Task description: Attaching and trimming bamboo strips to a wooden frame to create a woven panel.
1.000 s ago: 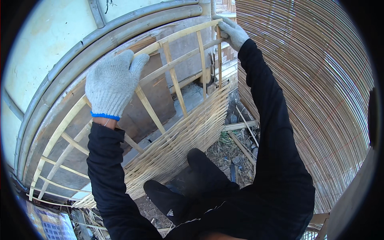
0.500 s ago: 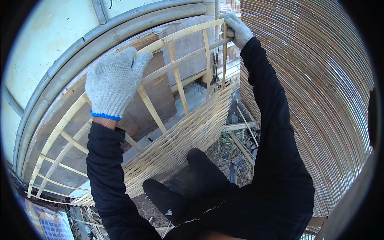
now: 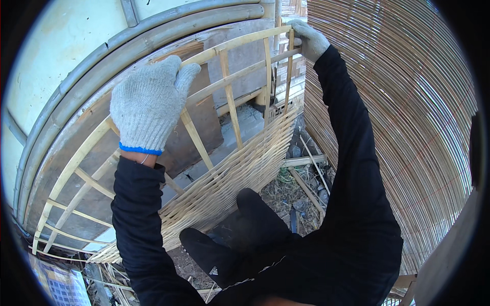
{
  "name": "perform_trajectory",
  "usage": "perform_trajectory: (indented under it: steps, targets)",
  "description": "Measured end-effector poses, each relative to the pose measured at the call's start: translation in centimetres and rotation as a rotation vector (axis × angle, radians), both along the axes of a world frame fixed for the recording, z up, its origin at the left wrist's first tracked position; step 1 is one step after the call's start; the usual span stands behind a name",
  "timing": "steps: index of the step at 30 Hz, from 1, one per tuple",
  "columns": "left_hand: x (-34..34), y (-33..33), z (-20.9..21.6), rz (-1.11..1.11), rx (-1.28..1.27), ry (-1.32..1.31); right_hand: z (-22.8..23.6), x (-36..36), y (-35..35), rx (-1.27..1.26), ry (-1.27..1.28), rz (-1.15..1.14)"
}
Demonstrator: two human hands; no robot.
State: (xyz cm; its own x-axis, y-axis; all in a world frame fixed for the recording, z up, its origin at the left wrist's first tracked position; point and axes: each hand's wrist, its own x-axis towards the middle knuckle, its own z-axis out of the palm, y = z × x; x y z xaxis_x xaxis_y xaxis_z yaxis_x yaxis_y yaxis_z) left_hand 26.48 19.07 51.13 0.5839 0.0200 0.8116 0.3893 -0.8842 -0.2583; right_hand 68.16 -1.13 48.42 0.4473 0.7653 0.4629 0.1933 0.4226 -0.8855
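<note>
A half-woven bamboo panel (image 3: 224,176) stands in front of me, tilted. Its lower part is a dense weave of thin strips; above that, bare upright slats run up to two long horizontal strips. My left hand (image 3: 150,104), in a grey knit glove with a blue cuff, is closed over the top strip left of the middle, its fingers hidden behind the strip. At the panel's right upper corner, my right hand (image 3: 310,40), gloved alike, grips the end of the top strip beside the last upright slat. My knees are close to the woven part.
Curved-looking bamboo poles (image 3: 153,38) run along a pale wall (image 3: 61,46) behind the panel. A screen of thin bamboo strips (image 3: 393,117) rises at the right. Sticks and debris (image 3: 301,191) lie on the ground. A blue checked cloth (image 3: 64,283) is at the lower left.
Both hands and the panel's top edge have shifted slightly to the right. The grip of each hand looks the same.
</note>
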Motion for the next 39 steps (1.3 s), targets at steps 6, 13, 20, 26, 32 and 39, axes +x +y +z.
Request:
perform_trajectory:
  steps: [6,13,20,26,32,39]
  targets:
    - [0.4,0.3,-0.4,-0.032,-0.014,-0.035,-1.0,0.5,0.6,0.058,-0.060,-0.059]
    - [0.0,0.5,-0.6,-0.056,0.059,-0.052,1.7,-2.1,-1.6,-0.251,-0.725,-0.510]
    - [0.1,0.8,-0.6,-0.078,0.083,-0.093,7.2,-10.9,-0.1,-0.026,-1.264,-0.697]
    - [0.1,1.1,-0.6,-0.067,0.097,-0.055,7.5,-15.3,6.4,-0.392,-1.352,-0.428]
    - [-0.3,0.7,-0.7,-0.069,0.111,-0.060,10.2,-17.0,5.6,-0.439,-1.270,-0.276]
    - [0.1,1.2,-1.1,-0.063,0.096,-0.095,4.0,-15.1,8.0,-0.329,-1.246,-0.392]
